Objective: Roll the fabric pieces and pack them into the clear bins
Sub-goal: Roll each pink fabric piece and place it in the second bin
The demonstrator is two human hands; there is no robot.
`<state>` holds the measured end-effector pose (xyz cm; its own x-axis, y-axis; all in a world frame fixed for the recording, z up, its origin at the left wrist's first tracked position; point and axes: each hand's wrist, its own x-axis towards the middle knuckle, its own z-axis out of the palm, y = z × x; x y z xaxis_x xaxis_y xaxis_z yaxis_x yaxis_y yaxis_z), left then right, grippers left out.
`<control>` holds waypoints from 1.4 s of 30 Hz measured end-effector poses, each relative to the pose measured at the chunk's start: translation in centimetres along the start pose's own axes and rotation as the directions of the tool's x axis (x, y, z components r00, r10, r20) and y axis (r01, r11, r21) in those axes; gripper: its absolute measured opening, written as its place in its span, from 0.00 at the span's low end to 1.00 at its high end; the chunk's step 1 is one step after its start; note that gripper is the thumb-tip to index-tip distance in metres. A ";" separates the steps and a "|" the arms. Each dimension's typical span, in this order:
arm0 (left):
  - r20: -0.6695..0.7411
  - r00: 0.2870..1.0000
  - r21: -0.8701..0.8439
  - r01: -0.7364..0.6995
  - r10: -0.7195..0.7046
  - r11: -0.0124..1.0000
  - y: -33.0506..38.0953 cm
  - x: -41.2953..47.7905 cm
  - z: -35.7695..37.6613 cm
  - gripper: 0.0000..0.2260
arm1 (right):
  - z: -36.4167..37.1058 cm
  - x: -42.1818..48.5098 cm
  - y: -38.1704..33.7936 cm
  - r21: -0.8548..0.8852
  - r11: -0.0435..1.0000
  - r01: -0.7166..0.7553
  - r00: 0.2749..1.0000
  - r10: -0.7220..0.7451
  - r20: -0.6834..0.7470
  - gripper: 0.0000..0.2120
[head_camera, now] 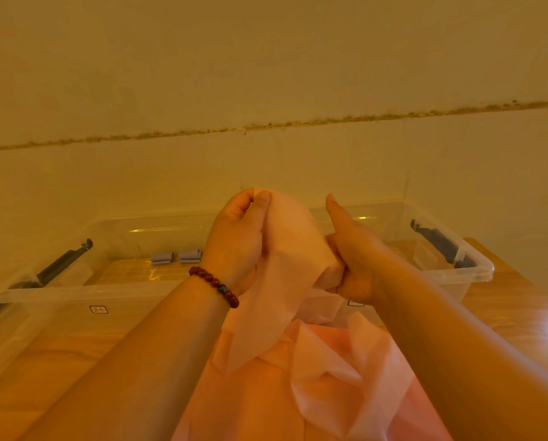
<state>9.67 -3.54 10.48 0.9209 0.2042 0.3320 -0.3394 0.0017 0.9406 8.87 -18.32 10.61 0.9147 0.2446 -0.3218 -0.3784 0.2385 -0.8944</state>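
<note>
A thin pink fabric piece (282, 249) is held up above the clear plastic bin (84, 294), pinched by the left hand (237, 237) and gripped, bunched, by the right hand (352, 259); two grey fabric rolls (177, 256) lie inside.

Dim, warm amber cast throughout. Small glare streaks on the far wall of the clear bin (360, 218). Shadows soft, source not discernible. Wide-angle bowing of the wall seam (266, 125) above the bin. Overall focus slightly soft.
</note>
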 end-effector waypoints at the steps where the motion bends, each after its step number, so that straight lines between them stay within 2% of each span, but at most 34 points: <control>1: -0.003 1.000 0.015 -0.010 0.010 1.000 0.0 0.0 -0.1 0.13 | 0.2 0.0 -0.1 0.019 1.000 0.014 1.000 -0.014 0.007 0.32; 3: -0.038 0.998 0.077 -0.039 0.042 0.996 -0.1 -0.1 -0.3 0.11 | 0.6 0.2 -0.2 0.098 0.990 0.100 0.995 -0.101 0.004 0.22; 6: -0.097 0.995 0.109 0.026 -0.015 0.994 0.1 -0.6 -0.7 0.08 | 0.4 0.7 0.0 0.184 0.946 0.267 0.960 -0.246 -0.132 0.10; 8: 0.022 0.980 -0.034 0.198 -0.198 0.980 0.4 -1.0 -0.9 0.09 | 0.0 1.0 0.0 -0.045 0.922 0.385 0.888 -0.383 -0.256 0.12; 9: 0.122 0.947 -0.118 0.312 -0.298 0.943 0.7 -1.3 -0.9 0.16 | -0.1 1.1 -0.1 -0.174 0.895 0.411 0.852 -0.445 -0.277 0.12; 10: 0.209 0.908 -0.169 0.399 -0.363 0.901 0.8 -1.5 -1.1 0.26 | -0.2 0.9 -0.2 -0.210 0.884 0.418 0.854 -0.461 -0.241 0.10; 11: 0.270 0.880 -0.182 0.445 -0.391 0.877 0.9 -1.7 -1.2 0.34 | -0.4 0.8 -0.4 -0.165 0.902 0.400 0.889 -0.425 -0.171 0.05; 12: 0.296 0.865 -0.160 0.462 -0.405 0.872 0.7 -1.8 -1.4 0.38 | -0.4 0.4 -0.6 -0.115 0.926 0.359 0.927 -0.369 -0.073 0.06; 14: 0.283 0.867 -0.089 0.450 -0.410 0.889 0.5 -1.7 -1.7 0.34 | -0.8 -0.2 -1.1 -0.099 0.951 0.294 0.954 -0.287 0.083 0.23; 16: 0.219 0.892 -0.087 0.422 -0.396 0.902 0.7 -1.4 -2.0 0.21 | -1.1 -0.1 -1.2 -0.193 0.936 0.293 0.955 -0.278 0.101 0.33; 17: 0.196 0.901 -0.109 0.411 -0.386 0.905 0.8 -1.2 -2.1 0.17 | -1.2 -0.1 -1.3 -0.217 0.929 0.301 0.954 -0.293 0.065 0.34; 20: 0.087 0.945 -0.080 0.322 -0.315 0.943 1.1 -0.7 -1.6 0.14 | -1.4 0.4 -1.5 -0.196 0.920 0.338 0.915 -0.370 -0.159 0.27; 22: -0.012 0.967 0.037 0.255 -0.255 0.966 0.5 -0.2 -1.1 0.14 | -1.6 0.9 -1.2 -0.302 0.884 0.356 0.844 -0.443 -0.301 0.18; 24: -0.058 0.979 0.225 0.205 -0.197 0.952 -0.5 0.4 -1.0 0.15 | -1.9 1.5 -0.4 -0.441 0.842 0.311 0.795 -0.485 -0.364 0.15; 26: -0.071 0.984 0.442 0.180 -0.166 0.879 -1.5 1.0 -1.4 0.15 | -2.4 2.1 0.4 -0.579 0.784 0.222 0.821 -0.471 -0.324 0.16; 29: -0.041 0.986 0.658 0.149 -0.163 0.738 -2.5 1.3 -2.3 0.14 | -2.8 2.1 1.2 -0.804 0.582 0.123 0.858 -0.469 -0.209 0.15; 31: -0.029 0.981 0.679 0.160 -0.191 0.717 -2.7 1.2 -2.7 0.13 | -2.8 2.0 1.3 -0.873 0.477 0.103 0.849 -0.500 -0.173 0.14; 33: -0.053 0.975 0.619 0.201 -0.215 0.759 -2.7 0.7 -2.9 0.12 | -2.6 1.7 1.5 -0.913 0.400 0.076 0.829 -0.535 -0.166 0.13; 36: -0.123 0.979 0.516 0.203 -0.163 0.832 -2.8 -0.7 -3.1 0.10 | -2.8 1.2 2.0 -0.972 0.236 0.009 0.753 -0.641 -0.148 0.13; 37: -0.149 0.982 0.512 0.180 -0.119 0.840 -2.8 -1.4 -3.1 0.09 | -2.9 0.9 2.3 -0.978 0.210 0.021 0.713 -0.689 -0.132 0.14; 39: -0.185 0.980 0.541 0.159 -0.067 0.826 -3.0 -3.2 -2.9 0.10 | -3.4 0.4 3.2 -0.960 0.234 0.155 0.586 -0.804 -0.101 0.13; 41: -0.197 0.972 0.556 0.217 -0.127 0.802 -3.6 -4.9 -2.6 0.14 | -3.9 -0.1 4.4 -0.916 0.264 0.302 0.451 -0.886 -0.107 0.10; 42: -0.193 0.964 0.542 0.262 -0.185 0.799 -3.9 -5.6 -2.4 0.15 | -4.1 -0.4 5.0 -0.898 0.277 0.341 0.414 -0.902 -0.121 0.09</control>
<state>5.36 -2.34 4.76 0.9133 0.3854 0.1318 0.0742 -0.4756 0.8765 7.17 -21.05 4.97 0.7376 -0.2271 0.6360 0.3349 -0.6948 -0.6365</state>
